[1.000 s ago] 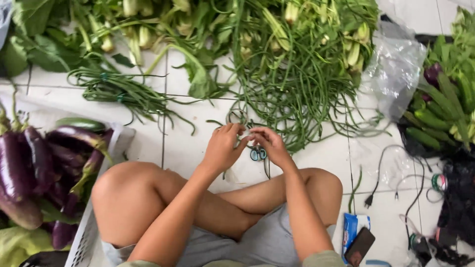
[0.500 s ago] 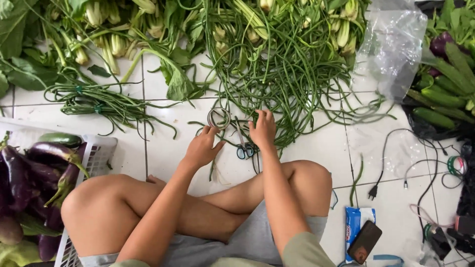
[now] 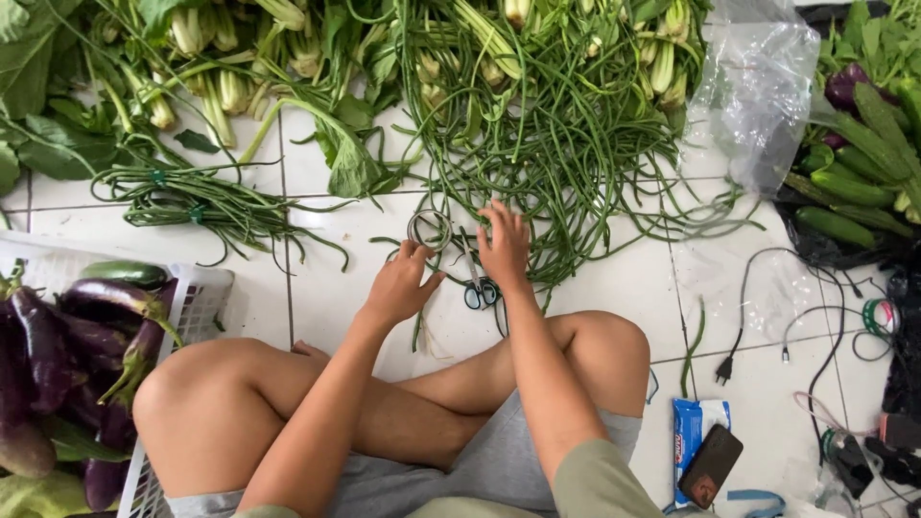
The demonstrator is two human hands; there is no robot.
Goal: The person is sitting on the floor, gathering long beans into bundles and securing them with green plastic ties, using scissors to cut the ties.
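I sit cross-legged on a white tiled floor. My left hand (image 3: 401,284) reaches forward with its fingertips at the edge of a clear tape roll (image 3: 429,229) and holds nothing. My right hand (image 3: 504,245) lies flat with fingers spread on the near edge of a big loose pile of long green beans (image 3: 561,144). Small scissors with blue handles (image 3: 477,288) lie on the tile between my two hands. A tied bundle of long beans (image 3: 197,200) lies to the left.
Leafy greens (image 3: 240,67) lie along the far side. A white basket (image 3: 206,288) of purple eggplants (image 3: 58,336) stands at my left knee. At right are a clear plastic bag (image 3: 758,86), cucumbers (image 3: 849,187), cables (image 3: 767,297), a phone (image 3: 710,465) and a blue packet (image 3: 685,422).
Both hands have moved apart and forward from in front of my knees. The right hand now rests on the bean pile, and the left hand has come to the tape roll.
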